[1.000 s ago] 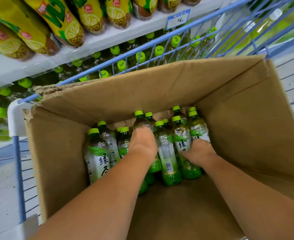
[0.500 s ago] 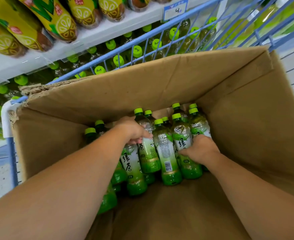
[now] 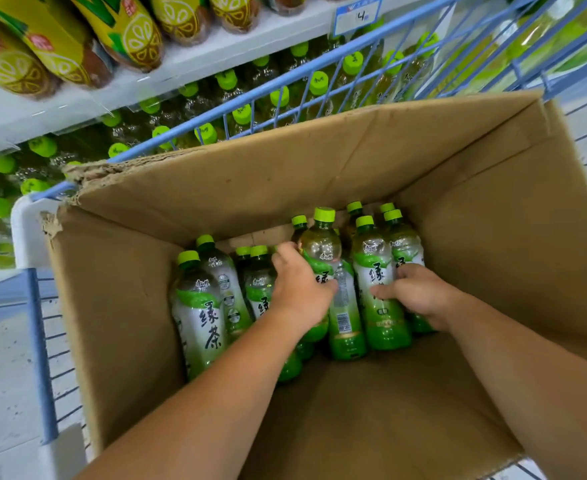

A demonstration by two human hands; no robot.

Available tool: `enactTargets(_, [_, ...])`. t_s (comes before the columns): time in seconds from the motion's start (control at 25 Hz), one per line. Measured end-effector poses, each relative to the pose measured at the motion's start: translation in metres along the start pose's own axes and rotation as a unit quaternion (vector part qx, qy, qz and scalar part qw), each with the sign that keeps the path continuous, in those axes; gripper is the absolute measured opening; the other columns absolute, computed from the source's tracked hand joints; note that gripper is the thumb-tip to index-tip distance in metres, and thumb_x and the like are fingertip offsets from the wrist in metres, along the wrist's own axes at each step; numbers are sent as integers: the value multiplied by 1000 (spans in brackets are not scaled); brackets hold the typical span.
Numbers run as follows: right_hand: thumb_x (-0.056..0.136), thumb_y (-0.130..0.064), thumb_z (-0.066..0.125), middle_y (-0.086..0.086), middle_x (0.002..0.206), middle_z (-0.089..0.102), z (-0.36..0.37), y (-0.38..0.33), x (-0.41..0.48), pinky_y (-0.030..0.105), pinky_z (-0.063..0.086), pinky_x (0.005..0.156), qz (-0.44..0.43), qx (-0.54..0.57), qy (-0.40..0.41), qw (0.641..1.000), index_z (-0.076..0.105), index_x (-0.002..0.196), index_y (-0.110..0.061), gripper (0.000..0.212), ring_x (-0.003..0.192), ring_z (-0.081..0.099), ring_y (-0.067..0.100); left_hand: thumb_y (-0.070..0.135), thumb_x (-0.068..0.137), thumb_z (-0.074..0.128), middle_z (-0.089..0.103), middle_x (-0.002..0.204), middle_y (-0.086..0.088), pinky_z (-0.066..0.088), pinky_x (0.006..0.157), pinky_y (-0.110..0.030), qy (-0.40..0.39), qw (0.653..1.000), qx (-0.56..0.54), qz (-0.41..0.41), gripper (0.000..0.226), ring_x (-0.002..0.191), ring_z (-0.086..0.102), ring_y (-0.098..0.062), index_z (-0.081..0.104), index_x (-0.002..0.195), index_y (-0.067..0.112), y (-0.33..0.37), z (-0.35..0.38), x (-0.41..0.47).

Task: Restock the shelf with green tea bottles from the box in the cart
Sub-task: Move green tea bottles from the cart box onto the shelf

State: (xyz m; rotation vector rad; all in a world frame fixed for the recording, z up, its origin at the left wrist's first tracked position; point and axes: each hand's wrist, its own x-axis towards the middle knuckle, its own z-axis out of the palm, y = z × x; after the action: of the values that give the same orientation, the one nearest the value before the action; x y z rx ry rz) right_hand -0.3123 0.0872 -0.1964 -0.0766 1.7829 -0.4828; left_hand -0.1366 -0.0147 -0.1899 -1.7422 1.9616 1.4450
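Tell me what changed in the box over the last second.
The left hand shifted right from the middle bottles and closed around a green tea bottle, which now sits higher than its neighbours. The right hand kept its grip on the bottle at the right. The cardboard box, the cart and the other bottles stayed put.

Pale tiled floor [image 3: 5, 372] (speckled)

Both forearms are bare; no sleeve reaches into view. Left hand [image 3: 300, 292] and right hand [image 3: 420, 294]: ungloved, with no rings, watch or wristband visible.
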Motion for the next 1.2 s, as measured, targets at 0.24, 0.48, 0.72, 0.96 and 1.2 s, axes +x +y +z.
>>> enactTargets(0.24, [87, -10, 75, 7, 108, 76, 7, -11, -10, 46, 54, 93, -19, 109, -27, 994, 68, 116, -9, 30, 101, 71, 25, 28, 68, 86, 62, 89, 14, 42, 60, -19, 2, 991, -128, -35, 41, 79, 59, -2, 52, 91, 35, 0, -7, 2])
enactTargets(0.48, [90, -9, 70, 5, 102, 78, 12, -19, -70, 37, 59, 75, -57, 163, -31, 984, 70, 109, -14, 21, 96, 74, 26, 37, 62, 80, 73, 94, 3, 59, 85, -49, -11, 967, -246, -73, 42, 88, 72, -20, 60, 99, 34, 24, -42, -41])
enactTargets(0.72, [89, -12, 72, 12, 110, 74, 24, -41, -153, 52, 57, 90, -115, 164, -2, 980, 65, 118, -11, 30, 100, 72, 30, 40, 64, 77, 71, 97, 7, 58, 82, -40, 6, 966, -257, -33, 42, 89, 70, -14, 56, 101, 36, 48, -99, -107])
enactTargets(0.96, [90, -17, 72, 6, 106, 75, 36, -74, -226, 49, 60, 83, -198, 125, 8, 972, 64, 119, -13, 30, 95, 73, 25, 36, 59, 78, 65, 102, -1, 54, 64, -33, 14, 959, -282, -16, 54, 90, 67, -19, 46, 102, 34, 64, -163, -166])
enactTargets(1.2, [88, -19, 75, 7, 111, 73, 68, -115, -279, 53, 57, 88, -270, 93, 5, 958, 63, 120, -13, 35, 99, 71, 26, 38, 48, 79, 69, 98, -4, 61, 76, -45, 86, 957, -274, 29, 52, 88, 69, -23, 55, 94, 29, 58, -234, -211])
